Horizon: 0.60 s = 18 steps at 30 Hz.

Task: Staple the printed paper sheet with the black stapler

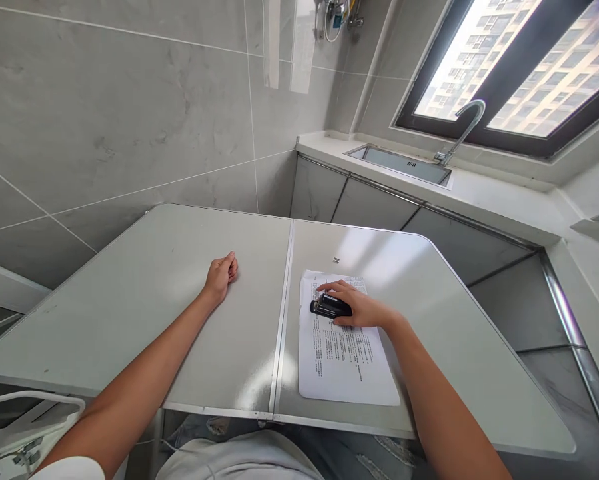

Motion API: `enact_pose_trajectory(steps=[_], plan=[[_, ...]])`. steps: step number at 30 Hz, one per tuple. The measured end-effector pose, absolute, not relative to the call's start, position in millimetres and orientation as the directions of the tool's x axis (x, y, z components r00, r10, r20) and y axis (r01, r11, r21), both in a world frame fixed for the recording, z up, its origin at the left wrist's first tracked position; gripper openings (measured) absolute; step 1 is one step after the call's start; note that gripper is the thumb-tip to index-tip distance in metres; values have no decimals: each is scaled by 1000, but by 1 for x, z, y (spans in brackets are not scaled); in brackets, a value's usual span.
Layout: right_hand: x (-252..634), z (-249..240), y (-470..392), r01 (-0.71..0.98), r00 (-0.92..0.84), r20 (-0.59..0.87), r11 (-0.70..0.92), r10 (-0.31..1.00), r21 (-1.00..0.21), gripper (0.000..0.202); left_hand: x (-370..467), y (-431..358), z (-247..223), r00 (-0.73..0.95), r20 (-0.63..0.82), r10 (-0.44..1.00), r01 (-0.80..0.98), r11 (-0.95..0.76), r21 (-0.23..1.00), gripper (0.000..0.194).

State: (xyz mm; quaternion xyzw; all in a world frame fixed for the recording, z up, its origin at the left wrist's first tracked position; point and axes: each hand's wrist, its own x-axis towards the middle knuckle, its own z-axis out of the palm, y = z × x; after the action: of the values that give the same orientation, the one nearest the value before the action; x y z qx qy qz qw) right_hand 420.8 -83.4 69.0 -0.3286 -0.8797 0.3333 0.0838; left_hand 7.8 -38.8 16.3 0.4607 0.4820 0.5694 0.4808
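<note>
My left hand (221,276) rests closed in a loose fist on the left half of the folding table (129,293), with nothing visible in it. On the right half lies a printed sheet of paper (339,383). My right hand (354,305) is wrapped round a black stapler (329,306) on the upper part of the sheet. The stapler's front end points left. Just beyond the paper's top edge sit small staple strips (336,260).
A metal strip (282,320) runs down the table's middle seam. Behind at the right stand a counter with a sink (404,165) and a curved faucet (466,130) under a window. A white chair frame (34,427) is at the lower left.
</note>
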Motion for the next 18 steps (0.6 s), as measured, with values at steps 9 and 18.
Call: enact_pose_trajectory(steps=[9,18], plan=[[405,64,-82,183,-957,-3,597,289,-781,62,11,-41,21,-123,53,991,-103,-66,992,55],[375,51,-84,53,-959,120,580,256,-813,48,11,-41,20,-121,58,991,-99,-70,993,54]])
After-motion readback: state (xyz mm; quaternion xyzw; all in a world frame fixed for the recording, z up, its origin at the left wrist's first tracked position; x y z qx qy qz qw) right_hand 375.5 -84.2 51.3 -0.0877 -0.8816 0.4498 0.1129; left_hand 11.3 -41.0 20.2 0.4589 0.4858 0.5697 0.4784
